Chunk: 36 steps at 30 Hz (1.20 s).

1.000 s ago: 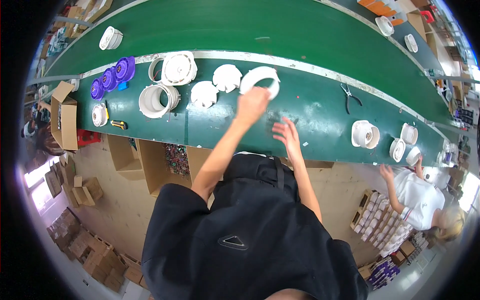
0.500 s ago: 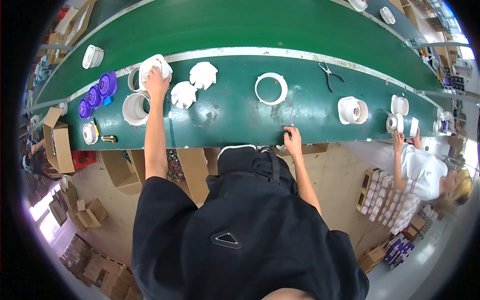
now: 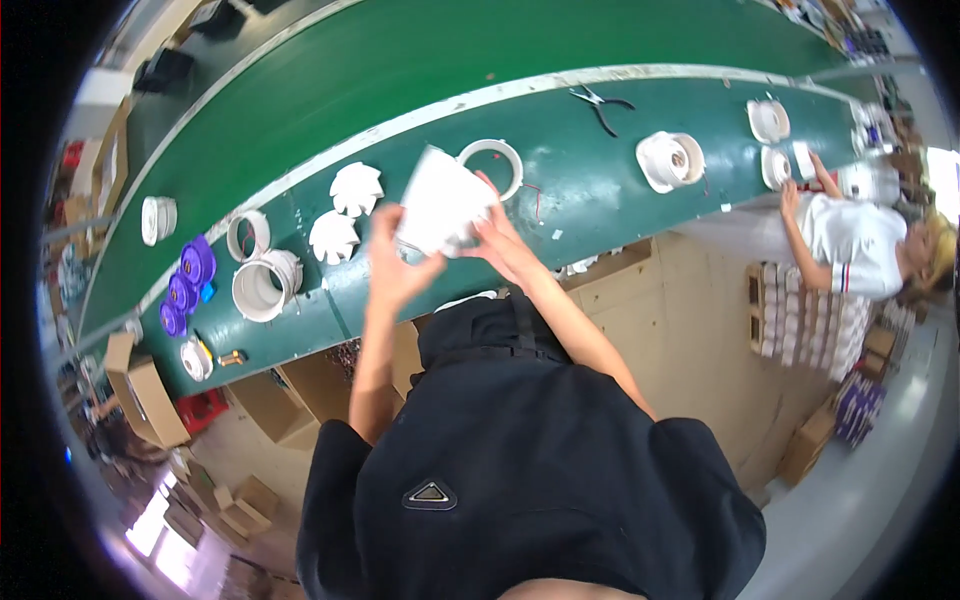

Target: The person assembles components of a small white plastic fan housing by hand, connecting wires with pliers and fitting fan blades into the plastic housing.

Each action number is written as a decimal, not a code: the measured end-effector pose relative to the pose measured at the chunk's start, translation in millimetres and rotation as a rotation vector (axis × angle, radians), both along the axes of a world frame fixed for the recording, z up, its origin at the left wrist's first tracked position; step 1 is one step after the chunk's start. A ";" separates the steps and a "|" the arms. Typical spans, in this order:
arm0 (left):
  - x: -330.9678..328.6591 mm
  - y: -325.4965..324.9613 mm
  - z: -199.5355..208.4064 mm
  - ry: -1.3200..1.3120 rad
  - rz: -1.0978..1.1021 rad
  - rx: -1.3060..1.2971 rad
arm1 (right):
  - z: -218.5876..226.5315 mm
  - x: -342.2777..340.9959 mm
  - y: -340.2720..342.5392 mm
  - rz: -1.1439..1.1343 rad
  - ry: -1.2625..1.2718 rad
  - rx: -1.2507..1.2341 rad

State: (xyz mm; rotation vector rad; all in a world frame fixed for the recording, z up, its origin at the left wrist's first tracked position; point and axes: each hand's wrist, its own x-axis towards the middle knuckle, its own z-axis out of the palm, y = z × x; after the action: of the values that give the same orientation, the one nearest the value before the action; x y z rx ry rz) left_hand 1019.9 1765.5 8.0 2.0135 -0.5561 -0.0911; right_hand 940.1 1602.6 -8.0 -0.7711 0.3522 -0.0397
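A white plastic housing (image 3: 442,203), slightly blurred, is held up above the bench in front of my body. Its left and lower side rests in the fingers of my left hand (image 3: 398,265), which is smeared by motion. My right hand (image 3: 502,242) grips the lower right of the same housing. Just behind it lies a white ring (image 3: 513,165) with a thin red wire. To the left are two white fan wheels (image 3: 357,189), and farther left stand a wide white cylinder (image 3: 262,290) and a smaller white ring (image 3: 236,238).
Purple round parts (image 3: 198,262), a yellow cutter (image 3: 232,357) and a white part (image 3: 196,358) lie at the bench's left. Pliers (image 3: 603,108) and a white motor unit (image 3: 668,163) are to the right. A co-worker (image 3: 850,240) handles parts at far right. Cardboard boxes (image 3: 145,390) stand below.
My left hand has lifted the white housing off the left of the bench and brought it in front of me. My right hand has left the bench edge and joined it. The view has turned.
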 end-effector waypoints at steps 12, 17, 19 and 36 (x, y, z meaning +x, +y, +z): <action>-13.6 -35.5 -27.3 0.918 -0.546 -0.335 | -9.6 -49.1 -28.9 0.016 0.066 -0.544; -14.6 -39.0 -42.1 1.158 -0.625 -0.416 | -15.3 -54.7 -45.6 0.028 -0.004 -0.635; -26.5 -40.2 -51.6 1.335 -0.507 -0.443 | -19.9 -62.2 -50.6 0.063 -0.034 -0.642; -13.6 -5.1 -30.1 0.978 -0.255 -0.458 | -141.3 -252.9 -156.3 -0.691 0.994 -0.327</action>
State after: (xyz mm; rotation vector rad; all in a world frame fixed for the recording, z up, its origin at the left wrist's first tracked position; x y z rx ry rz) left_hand 1006.4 1760.4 -22.1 1.2292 -0.1597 -0.9534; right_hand 687.2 1446.3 -149.3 -0.9198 1.5803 -0.3768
